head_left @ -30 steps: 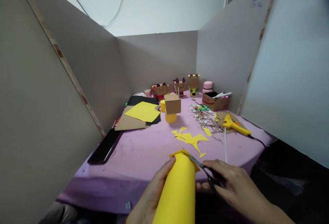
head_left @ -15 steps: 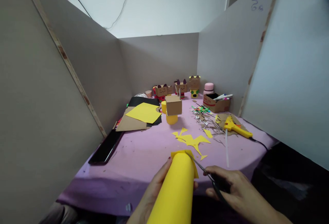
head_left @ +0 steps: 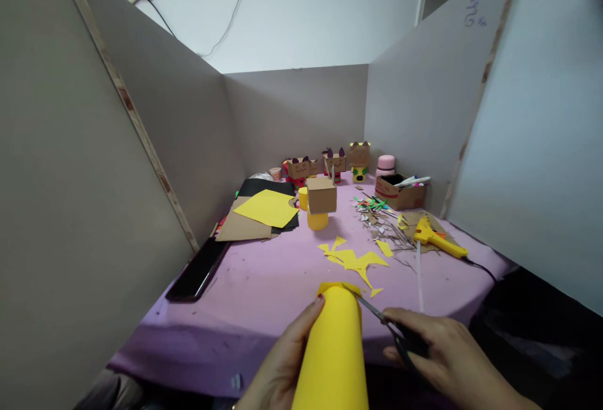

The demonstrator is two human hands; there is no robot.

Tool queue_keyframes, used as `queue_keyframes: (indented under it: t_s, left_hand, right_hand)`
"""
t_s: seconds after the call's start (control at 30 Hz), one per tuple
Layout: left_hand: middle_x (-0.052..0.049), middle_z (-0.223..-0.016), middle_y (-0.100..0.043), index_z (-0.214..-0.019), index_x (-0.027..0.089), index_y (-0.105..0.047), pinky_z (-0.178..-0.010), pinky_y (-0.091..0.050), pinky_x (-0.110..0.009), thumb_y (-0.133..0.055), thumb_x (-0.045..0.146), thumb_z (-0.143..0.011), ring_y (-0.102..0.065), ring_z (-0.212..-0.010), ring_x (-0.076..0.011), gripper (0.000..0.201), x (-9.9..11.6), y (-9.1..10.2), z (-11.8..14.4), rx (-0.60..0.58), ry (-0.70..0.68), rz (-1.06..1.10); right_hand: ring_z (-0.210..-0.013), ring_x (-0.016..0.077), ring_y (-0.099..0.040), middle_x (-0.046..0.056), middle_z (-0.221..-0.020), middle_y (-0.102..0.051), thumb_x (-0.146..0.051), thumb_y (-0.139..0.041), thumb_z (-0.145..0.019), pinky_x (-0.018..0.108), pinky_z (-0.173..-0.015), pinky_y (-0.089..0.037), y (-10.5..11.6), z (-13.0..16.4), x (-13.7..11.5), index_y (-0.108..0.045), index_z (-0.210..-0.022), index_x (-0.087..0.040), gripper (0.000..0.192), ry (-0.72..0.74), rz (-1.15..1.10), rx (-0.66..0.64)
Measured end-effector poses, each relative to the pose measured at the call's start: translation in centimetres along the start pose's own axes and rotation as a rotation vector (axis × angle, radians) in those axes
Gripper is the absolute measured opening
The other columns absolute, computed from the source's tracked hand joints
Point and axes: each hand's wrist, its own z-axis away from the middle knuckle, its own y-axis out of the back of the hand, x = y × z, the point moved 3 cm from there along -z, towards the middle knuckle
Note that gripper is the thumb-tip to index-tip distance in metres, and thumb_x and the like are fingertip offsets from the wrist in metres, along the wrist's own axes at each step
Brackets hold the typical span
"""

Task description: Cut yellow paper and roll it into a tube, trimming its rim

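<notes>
My left hand (head_left: 292, 353) is wrapped round a yellow paper tube (head_left: 332, 353), which points away from me over the table's front edge. At the tube's far end sits a flat yellow paper piece (head_left: 325, 287) that sticks out past the rim. My right hand (head_left: 447, 347) grips black-handled scissors (head_left: 377, 313), their blades lying at the edge of that paper piece on the tube's right side. Some fingers of both hands are hidden. Just beyond the tube lie yellow paper scraps (head_left: 355, 259).
A cardboard box figure (head_left: 321, 196) on a yellow base stands mid-table. To the left are yellow paper (head_left: 268, 208), cardboard and a black phone (head_left: 195, 275). At right lie a yellow glue gun (head_left: 438, 238), clippings and a pen box (head_left: 400, 193). Similar cardboard figures (head_left: 335, 162) line the back.
The tube and my left hand have shifted slightly right in view. Less of the paper piece shows along the tube's right side. The scissors stay at its edge.
</notes>
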Motion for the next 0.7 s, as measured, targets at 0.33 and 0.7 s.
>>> queue_keyframes:
  t_s: [0.33,0.7]
  left_hand:
    - [-0.011,-0.064,-0.074,-0.111,0.009,-0.061,-0.056,-0.056,-0.030,-0.062,0.038,-0.083,-0.070,-0.052,-0.0212,0.040,0.3,0.3,-0.3,0.041,-0.010,-0.126]
    - [-0.008,-0.075,-0.075,-0.115,0.014,-0.059,-0.061,-0.055,-0.026,-0.068,0.031,-0.079,-0.069,-0.058,-0.0175,0.041,0.4,0.7,-0.8,0.037,-0.097,-0.107]
  right_hand:
    - [-0.081,0.0261,-0.071,0.003,-0.096,-0.077,-0.037,-0.057,-0.083,0.036,-0.070,-0.054,0.6,0.1,-0.7,-0.068,-0.110,-0.029,0.031,0.002,0.073,-0.017]
    - [-0.085,0.0268,-0.072,0.004,-0.099,-0.078,-0.032,-0.058,-0.082,0.035,-0.071,-0.054,1.0,0.3,-0.6,-0.069,-0.109,-0.029,0.029,0.023,0.078,-0.029]
